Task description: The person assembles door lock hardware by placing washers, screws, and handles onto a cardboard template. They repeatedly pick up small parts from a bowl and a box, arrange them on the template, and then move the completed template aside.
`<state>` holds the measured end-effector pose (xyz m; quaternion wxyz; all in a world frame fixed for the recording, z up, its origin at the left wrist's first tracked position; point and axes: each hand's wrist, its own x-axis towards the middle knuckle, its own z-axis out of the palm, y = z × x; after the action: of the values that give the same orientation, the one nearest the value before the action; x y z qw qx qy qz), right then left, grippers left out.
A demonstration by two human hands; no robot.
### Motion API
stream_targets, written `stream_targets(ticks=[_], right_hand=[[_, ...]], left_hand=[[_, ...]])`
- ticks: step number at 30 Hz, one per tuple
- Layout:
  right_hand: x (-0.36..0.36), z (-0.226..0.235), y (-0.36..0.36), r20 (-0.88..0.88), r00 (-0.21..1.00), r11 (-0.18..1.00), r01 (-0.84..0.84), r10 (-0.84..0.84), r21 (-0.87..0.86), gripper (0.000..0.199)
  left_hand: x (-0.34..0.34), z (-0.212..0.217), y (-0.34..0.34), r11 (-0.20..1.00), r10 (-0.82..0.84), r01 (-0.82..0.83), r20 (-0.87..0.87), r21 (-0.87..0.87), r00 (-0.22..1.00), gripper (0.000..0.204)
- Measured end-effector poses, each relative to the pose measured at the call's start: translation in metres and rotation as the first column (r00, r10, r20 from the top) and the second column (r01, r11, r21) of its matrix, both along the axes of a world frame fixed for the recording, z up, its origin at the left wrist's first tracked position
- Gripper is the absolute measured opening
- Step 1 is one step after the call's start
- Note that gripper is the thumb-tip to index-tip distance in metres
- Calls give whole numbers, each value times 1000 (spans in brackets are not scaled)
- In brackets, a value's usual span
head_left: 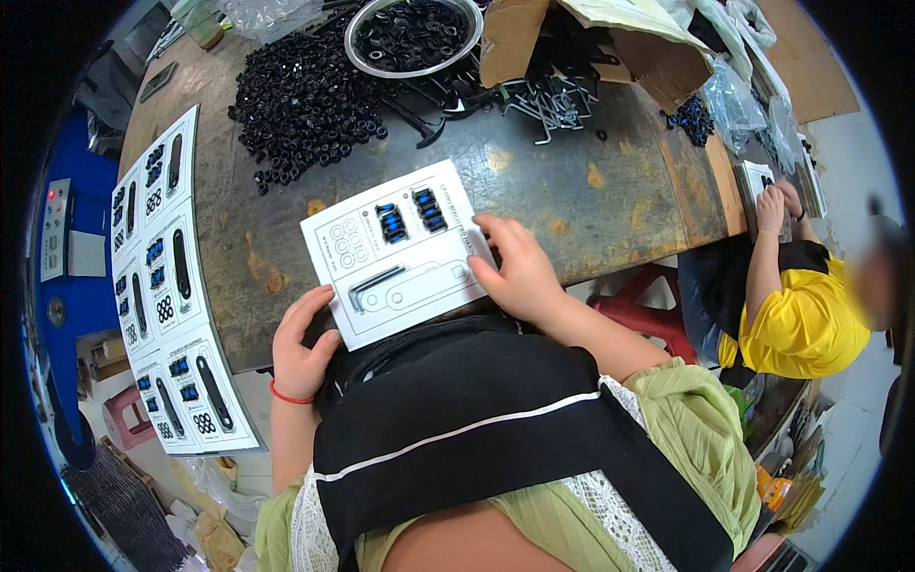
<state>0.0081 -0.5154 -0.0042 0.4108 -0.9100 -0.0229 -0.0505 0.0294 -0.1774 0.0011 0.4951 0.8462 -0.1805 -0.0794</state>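
Note:
A white printed card (400,250) lies on the metal table's near edge. On it sit two clusters of small blue and black parts (408,215) and a bent metal hex key (374,284). My left hand (303,345) grips the card's near left corner at the table edge, a red band on its wrist. My right hand (515,269) rests flat on the card's right edge, fingers spread over it.
Filled cards (162,286) lie in a row along the table's left side. A heap of black rings (305,95), a metal bowl (412,36) of rings, loose hex keys (553,100) and a cardboard box (572,33) stand beyond. A person in yellow (796,305) works at the right.

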Motion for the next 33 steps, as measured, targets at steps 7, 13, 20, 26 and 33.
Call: stream_targets(ticks=[7,13,20,26,33], right_hand=[[63,-1,-38,37,977,977,212,-211,-26,32],[185,0,-183,418,870,657,479,-263,-583,33],[221,-11,-230,297,954,552,269,-41,-789,29],[209,1,-238,409,912,827,238,-11,-509,20],[153,47,-164,350,848,905,299,-398,303,18]], left_hand=[[10,-9,23,970,192,-212,152,122,970,34],[31,-33,25,838,417,-510,376,194,827,23],[32,-35,17,791,398,-550,457,267,795,19],[34,-35,18,800,398,-542,449,257,800,19],[38,3,-24,869,494,-477,178,-130,851,24]])
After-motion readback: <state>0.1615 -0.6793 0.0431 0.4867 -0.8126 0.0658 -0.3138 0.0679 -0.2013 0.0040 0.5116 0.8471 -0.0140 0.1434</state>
